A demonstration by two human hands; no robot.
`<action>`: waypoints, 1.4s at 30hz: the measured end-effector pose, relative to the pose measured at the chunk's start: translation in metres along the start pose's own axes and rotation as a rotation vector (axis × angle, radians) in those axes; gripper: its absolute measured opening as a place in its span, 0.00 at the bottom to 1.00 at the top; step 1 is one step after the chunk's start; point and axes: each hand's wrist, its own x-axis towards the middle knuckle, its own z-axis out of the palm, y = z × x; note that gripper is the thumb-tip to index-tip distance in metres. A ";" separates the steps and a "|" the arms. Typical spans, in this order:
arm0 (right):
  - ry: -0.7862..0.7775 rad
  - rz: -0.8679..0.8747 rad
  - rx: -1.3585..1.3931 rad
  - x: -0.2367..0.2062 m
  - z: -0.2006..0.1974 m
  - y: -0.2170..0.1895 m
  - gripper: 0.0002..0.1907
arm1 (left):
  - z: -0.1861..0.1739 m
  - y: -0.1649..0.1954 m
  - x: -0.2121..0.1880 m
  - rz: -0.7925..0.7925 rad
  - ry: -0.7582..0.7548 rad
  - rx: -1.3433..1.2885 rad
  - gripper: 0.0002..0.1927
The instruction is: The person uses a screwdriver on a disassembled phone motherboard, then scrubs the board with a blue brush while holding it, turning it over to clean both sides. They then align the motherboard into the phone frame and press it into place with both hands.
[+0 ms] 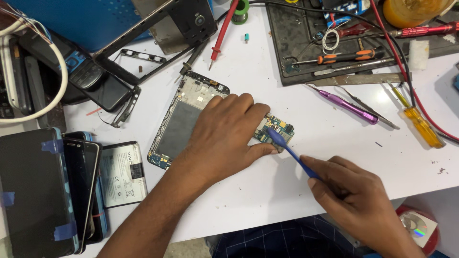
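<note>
My left hand point(224, 136) presses down on a small circuit board point(278, 128), thumb and fingers at its left edge. Under the wrist lies an opened phone frame point(180, 119) with its bare inner plate facing up. My right hand point(351, 198) holds a blue plastic pry tool point(289, 150), whose flat tip rests on the board's top near the middle. The board sits on the white table point(296, 95), just right of the phone frame.
A stack of phones point(43, 191) and a white battery point(122, 173) lie at the left. Screwdrivers, tweezers and a purple tool point(349, 105) lie right of the board. A dark work mat point(311, 43) and red probes sit behind. A disc point(416, 224) lies below the table edge.
</note>
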 end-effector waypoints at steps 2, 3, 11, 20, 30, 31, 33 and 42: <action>0.055 -0.005 -0.032 -0.001 0.000 -0.006 0.22 | 0.002 -0.001 -0.001 -0.025 -0.028 0.004 0.31; 0.080 0.008 -0.058 -0.001 0.001 -0.009 0.23 | 0.003 -0.001 -0.001 -0.037 -0.042 0.006 0.29; 0.216 -0.014 -0.091 0.001 0.008 -0.027 0.21 | 0.005 0.004 -0.001 -0.001 0.102 0.037 0.29; 0.239 -0.080 -0.216 -0.001 0.016 -0.021 0.22 | 0.010 0.015 0.004 -0.098 0.125 -0.027 0.24; 0.236 -0.087 -0.295 -0.023 0.019 -0.005 0.23 | 0.017 0.016 0.008 -0.157 0.088 -0.076 0.23; 0.242 -0.120 -0.291 -0.021 0.018 -0.005 0.23 | 0.018 0.017 0.008 -0.154 0.084 -0.077 0.23; 0.238 -0.098 -0.261 -0.013 0.019 -0.008 0.23 | 0.019 0.018 0.007 -0.148 0.078 -0.077 0.22; 0.240 -0.099 -0.255 0.005 0.022 -0.021 0.23 | 0.016 0.023 0.003 -0.210 0.119 -0.098 0.22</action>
